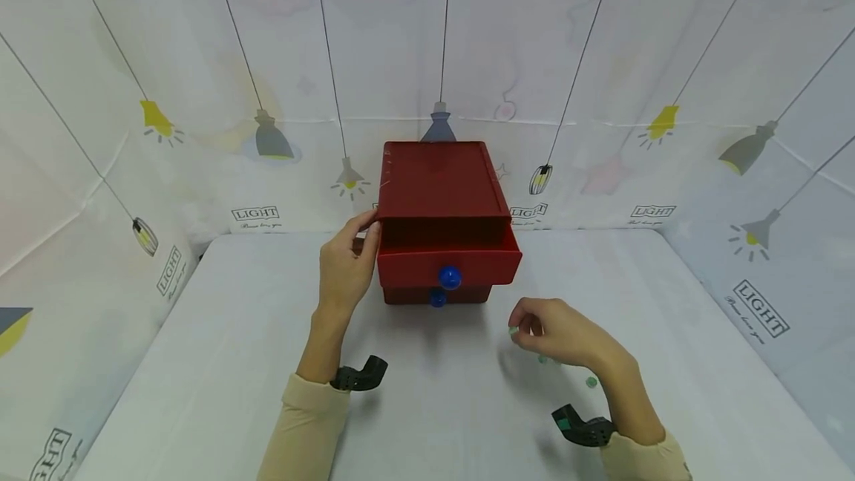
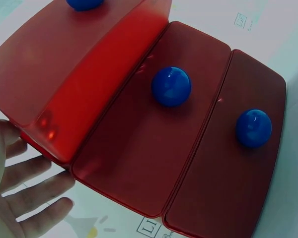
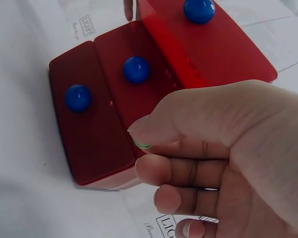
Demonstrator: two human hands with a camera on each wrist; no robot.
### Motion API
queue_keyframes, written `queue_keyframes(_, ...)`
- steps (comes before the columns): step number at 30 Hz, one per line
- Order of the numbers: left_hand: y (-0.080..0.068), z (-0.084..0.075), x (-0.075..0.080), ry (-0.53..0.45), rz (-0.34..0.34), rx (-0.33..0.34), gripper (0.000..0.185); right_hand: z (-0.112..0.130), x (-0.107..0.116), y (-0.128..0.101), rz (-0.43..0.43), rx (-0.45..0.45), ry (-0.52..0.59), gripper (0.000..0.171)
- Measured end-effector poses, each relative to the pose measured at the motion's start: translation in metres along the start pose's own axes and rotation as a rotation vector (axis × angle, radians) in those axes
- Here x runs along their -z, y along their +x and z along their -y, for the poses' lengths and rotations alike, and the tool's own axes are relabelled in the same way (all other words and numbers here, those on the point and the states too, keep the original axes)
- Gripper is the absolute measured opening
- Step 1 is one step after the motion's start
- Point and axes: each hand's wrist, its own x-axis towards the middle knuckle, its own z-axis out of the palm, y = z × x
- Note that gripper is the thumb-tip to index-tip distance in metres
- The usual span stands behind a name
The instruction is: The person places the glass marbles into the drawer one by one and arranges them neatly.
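A red cabinet (image 1: 441, 177) of three stacked drawers stands on the table, each drawer with a round blue knob. Its top drawer (image 1: 410, 269) is pulled out, while the middle drawer (image 2: 139, 134) and bottom drawer (image 2: 221, 163) sit flush. My left hand (image 1: 344, 273) touches the cabinet's left side near the open drawer, its fingers spread along that wall in the left wrist view. Right of the cabinet and above the table, my right hand (image 1: 564, 332) pinches a small green piece (image 3: 143, 146) between thumb and index finger, mostly covered by the thumb.
Several small green pieces (image 1: 591, 382) lie on the white table (image 1: 267, 318) below the right hand. Behind the cabinet hangs a white backdrop (image 1: 394, 36) printed with lamps. Each wrist wears a black camera mount (image 1: 361, 375).
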Motion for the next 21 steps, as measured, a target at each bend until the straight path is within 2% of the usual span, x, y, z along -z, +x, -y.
queue_keyframes(21, -0.002, 0.001, 0.000, 0.015, 0.002, -0.010, 0.034, 0.014, 0.007, -0.011, -0.197, 0.061, -0.021, 0.009)
